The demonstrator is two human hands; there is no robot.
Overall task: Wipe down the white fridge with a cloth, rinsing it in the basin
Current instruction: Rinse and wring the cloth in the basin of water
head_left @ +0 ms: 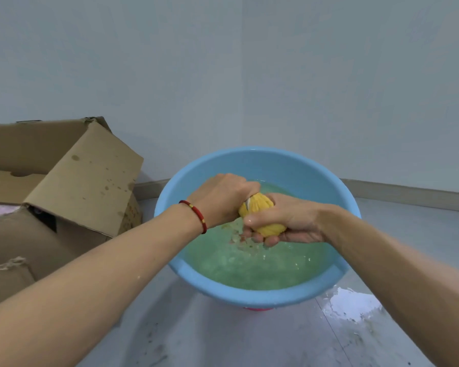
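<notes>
A yellow cloth (pixel 260 205) is bunched into a tight twist above a blue basin (pixel 252 160) that holds greenish water. My left hand (pixel 220 200), with a red bracelet at the wrist, grips the cloth's upper end. My right hand (pixel 284 221) grips its lower end, fingers curled round it. Drops of water fall from the cloth into the basin and ruffle the surface below my hands. The white fridge is not in view.
An open, water-spotted cardboard box (pixel 72 186) stands on the floor to the left, close to the basin. Pale walls meet in a corner behind the basin. A wet puddle (pixel 350 305) glistens on the grey floor at the basin's right front.
</notes>
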